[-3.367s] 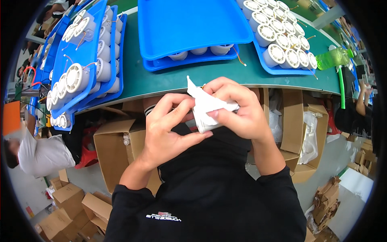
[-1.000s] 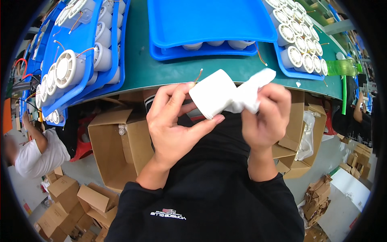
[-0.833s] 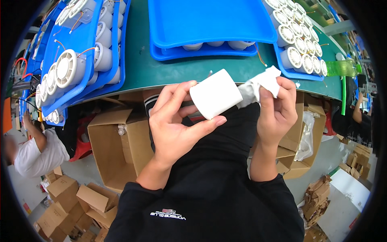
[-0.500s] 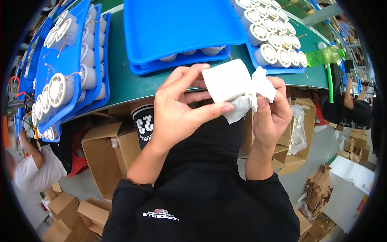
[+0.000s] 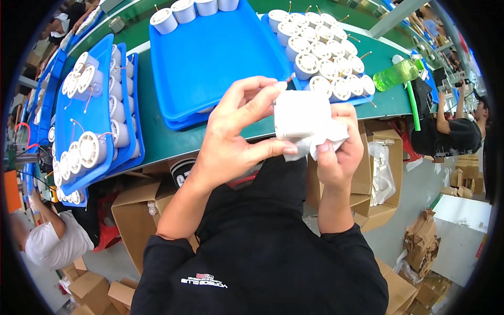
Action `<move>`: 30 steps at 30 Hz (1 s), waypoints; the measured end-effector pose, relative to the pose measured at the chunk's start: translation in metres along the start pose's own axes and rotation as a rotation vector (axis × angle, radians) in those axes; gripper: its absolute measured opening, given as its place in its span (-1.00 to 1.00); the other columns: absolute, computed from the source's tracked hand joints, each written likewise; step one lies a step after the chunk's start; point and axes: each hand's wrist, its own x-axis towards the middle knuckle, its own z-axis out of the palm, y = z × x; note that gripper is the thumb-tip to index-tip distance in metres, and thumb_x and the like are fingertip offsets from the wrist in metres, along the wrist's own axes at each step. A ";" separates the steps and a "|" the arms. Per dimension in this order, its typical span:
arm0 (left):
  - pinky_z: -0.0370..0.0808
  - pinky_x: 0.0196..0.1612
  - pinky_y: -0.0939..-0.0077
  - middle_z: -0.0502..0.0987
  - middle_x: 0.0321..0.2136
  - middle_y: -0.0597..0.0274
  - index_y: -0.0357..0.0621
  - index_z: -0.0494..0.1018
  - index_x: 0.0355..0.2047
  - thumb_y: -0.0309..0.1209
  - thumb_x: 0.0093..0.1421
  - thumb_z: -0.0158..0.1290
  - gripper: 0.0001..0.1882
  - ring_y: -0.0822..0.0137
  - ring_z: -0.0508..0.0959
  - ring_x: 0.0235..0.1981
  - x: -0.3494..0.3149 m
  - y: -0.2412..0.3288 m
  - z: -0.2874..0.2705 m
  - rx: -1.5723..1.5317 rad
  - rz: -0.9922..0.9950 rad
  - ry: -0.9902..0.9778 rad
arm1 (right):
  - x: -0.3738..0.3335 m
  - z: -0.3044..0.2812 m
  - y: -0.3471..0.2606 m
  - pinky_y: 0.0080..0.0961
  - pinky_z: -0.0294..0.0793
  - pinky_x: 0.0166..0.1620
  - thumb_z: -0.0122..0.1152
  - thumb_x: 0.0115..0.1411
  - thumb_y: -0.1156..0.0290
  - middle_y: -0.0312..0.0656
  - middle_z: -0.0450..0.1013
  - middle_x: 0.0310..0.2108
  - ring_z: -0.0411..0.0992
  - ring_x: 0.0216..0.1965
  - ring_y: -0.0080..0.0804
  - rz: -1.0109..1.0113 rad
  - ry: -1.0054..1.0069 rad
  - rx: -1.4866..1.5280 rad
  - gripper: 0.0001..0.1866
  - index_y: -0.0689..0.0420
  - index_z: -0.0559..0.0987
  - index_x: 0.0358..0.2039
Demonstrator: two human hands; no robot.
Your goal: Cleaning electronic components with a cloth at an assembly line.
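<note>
A white cylindrical housing is held up in front of me, over the near edge of the green table. My left hand grips its left end between the thumb and the fingers. At its right side, my right hand pinches a crumpled white cloth or tissue and presses it against the housing's lower right part. Behind my hands lies a blue tray, with a row of similar white housings along its far edge.
Tilted blue trays of white housings stand at the left. Another blue tray with many vented white housings is at the right, near a green bottle. Cardboard boxes stand under the table edge. Other people sit at both sides.
The cloth has moved in from beside the housing to against it, and the housing has turned slightly. My view has shifted, showing more of the far table and the row of housings.
</note>
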 end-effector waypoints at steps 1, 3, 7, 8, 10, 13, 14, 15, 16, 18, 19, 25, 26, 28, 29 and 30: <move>0.54 0.03 0.27 0.41 -0.09 0.07 -0.17 0.40 0.09 -0.38 -0.18 0.40 -0.24 0.19 0.51 -0.08 0.003 0.003 -0.002 0.000 -0.010 -0.047 | 0.003 0.000 0.000 -0.54 0.33 -0.24 0.17 -0.10 0.57 -0.14 0.30 -0.28 0.30 -0.31 -0.42 -0.086 0.009 -0.082 -0.79 0.23 0.42 -0.39; 0.53 0.02 0.30 0.40 -0.05 0.07 -0.18 0.36 0.13 -0.34 -0.10 0.37 -0.26 0.22 0.51 -0.08 0.006 0.006 -0.010 -0.052 -0.042 -0.066 | 0.013 0.003 -0.002 -0.50 0.33 -0.29 0.20 -0.18 0.57 -0.14 0.30 -0.34 0.32 -0.36 -0.34 -0.197 0.020 -0.171 -0.75 0.20 0.40 -0.42; 0.54 -0.03 0.41 0.38 0.03 0.09 -0.23 0.32 0.15 -0.52 0.05 0.26 -0.37 0.28 0.49 -0.05 0.012 0.004 -0.019 -0.410 -0.134 -0.121 | 0.028 0.006 -0.005 -0.41 0.37 -0.31 0.24 -0.25 0.60 -0.17 0.31 -0.37 0.33 -0.41 -0.25 -0.472 0.013 -0.333 -0.69 0.17 0.41 -0.41; 0.55 -0.04 0.41 0.38 0.02 0.08 -0.23 0.33 0.15 -0.55 0.02 0.27 -0.35 0.27 0.49 -0.05 0.014 0.007 -0.019 -0.458 -0.153 -0.080 | 0.032 0.005 -0.006 -0.40 0.37 -0.30 0.25 -0.25 0.60 -0.17 0.32 -0.37 0.33 -0.40 -0.24 -0.498 0.025 -0.364 -0.69 0.17 0.42 -0.41; 0.55 -0.04 0.41 0.39 0.01 0.07 -0.22 0.34 0.14 -0.59 -0.02 0.28 -0.33 0.25 0.49 -0.05 0.020 0.011 -0.019 -0.501 -0.166 -0.034 | 0.037 0.004 -0.004 -0.40 0.37 -0.28 0.26 -0.22 0.61 -0.15 0.33 -0.35 0.35 -0.35 -0.25 -0.478 0.024 -0.334 -0.68 0.20 0.44 -0.37; 0.56 -0.04 0.37 0.39 -0.01 0.04 -0.23 0.37 0.11 -0.63 -0.12 0.31 -0.29 0.19 0.50 -0.05 0.028 0.014 -0.020 -0.290 0.078 0.058 | 0.039 0.006 -0.005 -0.42 0.36 -0.26 0.27 -0.20 0.60 -0.13 0.33 -0.33 0.34 -0.32 -0.27 -0.371 -0.004 -0.218 -0.69 0.23 0.45 -0.36; 0.57 -0.04 0.34 0.39 -0.02 0.01 -0.22 0.39 0.09 -0.63 -0.17 0.33 -0.28 0.15 0.50 -0.04 0.029 0.015 -0.022 -0.145 0.120 0.042 | 0.038 0.007 -0.006 -0.42 0.36 -0.26 0.27 -0.20 0.60 -0.13 0.33 -0.33 0.34 -0.32 -0.27 -0.373 -0.005 -0.218 -0.69 0.23 0.45 -0.36; 0.57 -0.04 0.32 0.38 -0.03 -0.01 -0.22 0.41 0.07 -0.64 -0.21 0.34 -0.26 0.12 0.49 -0.04 0.030 0.015 -0.025 0.001 0.161 0.027 | 0.037 0.008 -0.006 -0.42 0.36 -0.25 0.28 -0.19 0.59 -0.13 0.33 -0.33 0.33 -0.32 -0.29 -0.302 0.000 -0.150 -0.70 0.24 0.45 -0.37; 0.56 -0.04 0.30 0.38 -0.03 -0.02 -0.21 0.43 0.04 -0.57 -0.21 0.36 -0.30 0.11 0.48 -0.03 0.030 0.009 -0.028 -0.003 0.209 -0.006 | 0.037 0.009 -0.006 -0.42 0.35 -0.24 0.28 -0.18 0.59 -0.12 0.33 -0.33 0.33 -0.32 -0.30 -0.231 0.005 -0.082 -0.71 0.25 0.45 -0.37; 0.56 -0.05 0.30 0.38 -0.03 -0.02 -0.21 0.44 0.03 -0.53 -0.19 0.37 -0.32 0.11 0.49 -0.04 0.032 0.009 -0.029 0.003 0.210 -0.020 | 0.037 0.011 -0.006 -0.42 0.35 -0.25 0.28 -0.17 0.59 -0.12 0.33 -0.34 0.33 -0.32 -0.29 -0.235 0.014 -0.058 -0.72 0.25 0.45 -0.38; 0.55 -0.05 0.30 0.38 -0.02 -0.02 -0.20 0.45 0.02 -0.49 -0.17 0.37 -0.34 0.11 0.50 -0.05 0.033 0.009 -0.030 0.009 0.209 -0.033 | 0.038 0.012 -0.005 -0.42 0.35 -0.27 0.28 -0.17 0.60 -0.12 0.33 -0.34 0.33 -0.33 -0.29 -0.238 0.024 -0.032 -0.73 0.24 0.45 -0.39; 0.53 -0.02 0.28 0.37 0.00 -0.05 -0.19 0.45 0.03 -0.45 -0.12 0.36 -0.37 0.10 0.49 -0.03 0.031 0.001 -0.045 -0.153 0.191 -0.148 | 0.041 0.019 -0.011 -0.41 0.39 -0.30 0.33 -0.21 0.65 -0.15 0.34 -0.35 0.37 -0.37 -0.25 -0.505 0.018 -0.348 -0.68 0.18 0.45 -0.39; 0.53 -0.02 0.29 0.38 -0.03 -0.02 -0.18 0.44 0.04 -0.49 -0.13 0.35 -0.35 0.11 0.50 -0.04 0.032 0.000 -0.047 -0.148 0.270 -0.148 | 0.042 0.020 -0.013 -0.40 0.41 -0.30 0.34 -0.24 0.67 -0.17 0.34 -0.34 0.39 -0.36 -0.24 -0.494 0.025 -0.342 -0.65 0.17 0.46 -0.39; 0.53 -0.02 0.28 0.40 -0.06 0.00 -0.20 0.43 0.05 -0.52 -0.14 0.35 -0.34 0.10 0.51 -0.07 0.027 0.002 -0.040 -0.161 0.276 -0.060 | 0.043 0.021 -0.012 -0.40 0.40 -0.31 0.34 -0.24 0.68 -0.16 0.34 -0.33 0.38 -0.37 -0.25 -0.483 0.025 -0.306 -0.65 0.17 0.46 -0.38; 0.53 -0.02 0.27 0.41 -0.08 0.02 -0.21 0.43 0.05 -0.55 -0.15 0.34 -0.33 0.10 0.52 -0.09 0.024 0.002 -0.037 -0.180 0.281 0.023 | 0.042 0.021 -0.010 -0.40 0.40 -0.32 0.34 -0.24 0.69 -0.16 0.34 -0.32 0.37 -0.37 -0.26 -0.470 0.029 -0.276 -0.64 0.18 0.46 -0.38; 0.54 -0.04 0.23 0.42 -0.12 0.03 -0.24 0.44 0.01 -0.60 -0.18 0.33 -0.36 0.05 0.54 -0.11 0.024 0.004 -0.038 -0.058 0.331 0.038 | 0.041 0.021 -0.007 -0.40 0.40 -0.32 0.34 -0.24 0.69 -0.16 0.34 -0.32 0.37 -0.37 -0.26 -0.470 0.029 -0.278 -0.64 0.18 0.46 -0.38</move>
